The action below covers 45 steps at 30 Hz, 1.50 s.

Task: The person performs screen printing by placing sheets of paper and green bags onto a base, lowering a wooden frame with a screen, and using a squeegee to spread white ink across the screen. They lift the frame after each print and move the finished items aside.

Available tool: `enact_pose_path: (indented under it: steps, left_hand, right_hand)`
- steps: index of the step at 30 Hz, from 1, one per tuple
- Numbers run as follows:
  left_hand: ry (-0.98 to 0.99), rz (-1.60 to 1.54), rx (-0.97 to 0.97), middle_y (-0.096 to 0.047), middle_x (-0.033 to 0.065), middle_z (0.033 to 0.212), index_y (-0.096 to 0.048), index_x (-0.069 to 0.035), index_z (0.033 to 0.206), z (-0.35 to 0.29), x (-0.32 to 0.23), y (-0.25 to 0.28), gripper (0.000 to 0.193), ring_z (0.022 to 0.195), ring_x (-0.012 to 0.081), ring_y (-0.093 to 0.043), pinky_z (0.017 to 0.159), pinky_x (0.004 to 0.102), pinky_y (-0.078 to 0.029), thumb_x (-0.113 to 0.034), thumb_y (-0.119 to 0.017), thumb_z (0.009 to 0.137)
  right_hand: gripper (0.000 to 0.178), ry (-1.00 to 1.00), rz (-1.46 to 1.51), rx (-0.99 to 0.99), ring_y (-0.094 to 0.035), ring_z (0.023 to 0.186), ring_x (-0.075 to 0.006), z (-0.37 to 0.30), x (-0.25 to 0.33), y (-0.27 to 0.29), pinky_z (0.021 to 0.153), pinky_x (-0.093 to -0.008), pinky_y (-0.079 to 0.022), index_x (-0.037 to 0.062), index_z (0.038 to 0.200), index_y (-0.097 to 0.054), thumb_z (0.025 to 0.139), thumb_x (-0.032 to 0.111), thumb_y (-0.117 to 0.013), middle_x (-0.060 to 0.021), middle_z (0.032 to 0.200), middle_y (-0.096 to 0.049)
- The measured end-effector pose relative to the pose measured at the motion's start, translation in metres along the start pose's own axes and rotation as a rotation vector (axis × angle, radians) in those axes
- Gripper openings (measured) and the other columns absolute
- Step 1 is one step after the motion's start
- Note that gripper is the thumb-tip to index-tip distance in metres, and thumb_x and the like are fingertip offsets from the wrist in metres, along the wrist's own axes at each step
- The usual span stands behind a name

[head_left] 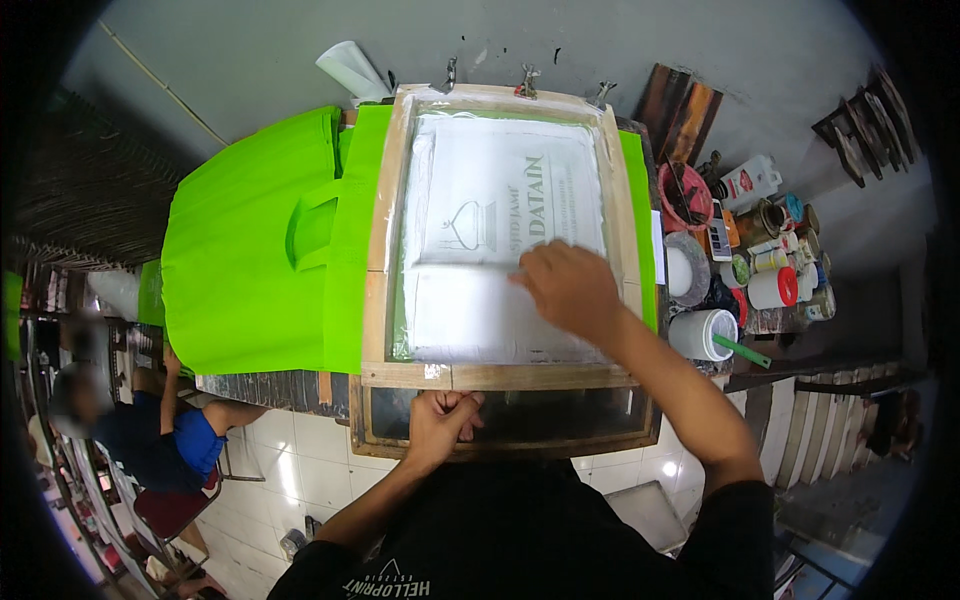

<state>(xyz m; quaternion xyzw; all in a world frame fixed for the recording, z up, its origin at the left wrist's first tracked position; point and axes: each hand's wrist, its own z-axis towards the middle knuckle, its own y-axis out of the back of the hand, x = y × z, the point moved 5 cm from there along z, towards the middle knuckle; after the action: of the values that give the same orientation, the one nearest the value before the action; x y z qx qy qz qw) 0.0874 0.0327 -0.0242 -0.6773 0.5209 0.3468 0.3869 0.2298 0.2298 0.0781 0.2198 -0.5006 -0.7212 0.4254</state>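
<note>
A wooden-framed printing screen (505, 376) lies over a bright green fabric bag, its mesh coated white with grey lettering and a drawing showing through. My right hand (568, 288) is closed above the mesh, on what looks like a pale squeegee (465, 265) lying across the screen and smeared by motion. The white coating is smoother on the near side of it. My left hand (443, 425) is curled closed just below the screen's near rail, over a dark framed panel (560, 415). Nothing shows between its fingers.
Green bags (250, 250) are spread at the left. Metal clamps (526, 82) line the screen's far rail. At the right stand a white tub (700, 335) with a green-handled tool, a pink basket (690, 198), a phone (719, 232) and several jars. Another person (150, 430) sits at lower left.
</note>
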Motion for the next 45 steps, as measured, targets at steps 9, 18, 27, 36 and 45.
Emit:
enact_pose_path:
  steps: [9, 18, 27, 36, 45]
  left_hand:
    - [0.224, -0.295, 0.187, -0.072, 0.0254, 0.1, -0.058, 0.01, 0.119, 0.002, -0.001, 0.009, 0.031, 0.074, 0.0255, -0.072, 0.058, 0.0287, -0.056, -0.01, -0.051, 0.097]
    - [0.28, -0.178, 0.556, -0.069, 0.0231, 0.123, -0.06, 0.004, 0.128, 0.009, -0.056, 0.002, 0.036, 0.098, 0.0261, -0.073, 0.083, 0.036, -0.059, -0.016, -0.052, 0.1]
    - [-1.303, 1.074, -0.364, -0.073, 0.0192, 0.11, -0.071, -0.002, 0.118, 0.242, -0.28, 0.011, 0.035, 0.101, 0.0377, -0.069, 0.095, 0.0408, -0.052, -0.02, -0.074, 0.087]
    - [-0.672, 1.08, -0.167, -0.073, 0.0228, 0.082, -0.079, -0.005, 0.103, 0.257, -0.256, 0.015, 0.037, 0.082, 0.0382, -0.071, 0.081, 0.0443, -0.055, -0.036, -0.079, 0.083]
    - [-0.601, 1.085, -0.155, -0.07, 0.0217, 0.077, -0.078, -0.005, 0.1, 0.186, -0.22, 0.015, 0.033, 0.07, 0.0349, -0.069, 0.071, 0.0409, -0.053, -0.033, -0.079, 0.084]
  right_hand:
    - [0.042, -0.247, 0.061, 0.233, -0.068, 0.096, -0.036, 0.129, -0.162, -0.031, 0.08, -0.047, -0.054, 0.0079, 0.113, -0.071, 0.089, 0.042, -0.07, -0.0172, 0.099, -0.072]
    - [0.059, -0.429, 0.061, 0.388, -0.069, 0.092, -0.0357, 0.169, -0.198, -0.026, 0.084, -0.0456, -0.054, 0.0091, 0.118, -0.074, 0.082, 0.055, -0.076, -0.0189, 0.093, -0.073]
    - [0.071, -0.456, -0.176, 0.099, -0.073, 0.082, -0.033, 0.144, -0.164, -0.039, 0.073, -0.0447, -0.057, 0.0063, 0.104, -0.075, 0.079, 0.073, -0.067, -0.0157, 0.087, -0.075]
    - [0.07, -0.447, -0.171, 0.141, -0.073, 0.081, -0.0314, 0.106, -0.14, -0.032, 0.071, -0.0445, -0.057, 0.004, 0.092, -0.075, 0.079, 0.072, -0.067, -0.0147, 0.087, -0.075]
    - [0.065, -0.433, -0.116, 0.142, -0.071, 0.078, -0.033, 0.056, -0.087, -0.02, 0.068, -0.0449, -0.055, 0.004, 0.085, -0.072, 0.08, 0.069, -0.069, -0.0157, 0.082, -0.073]
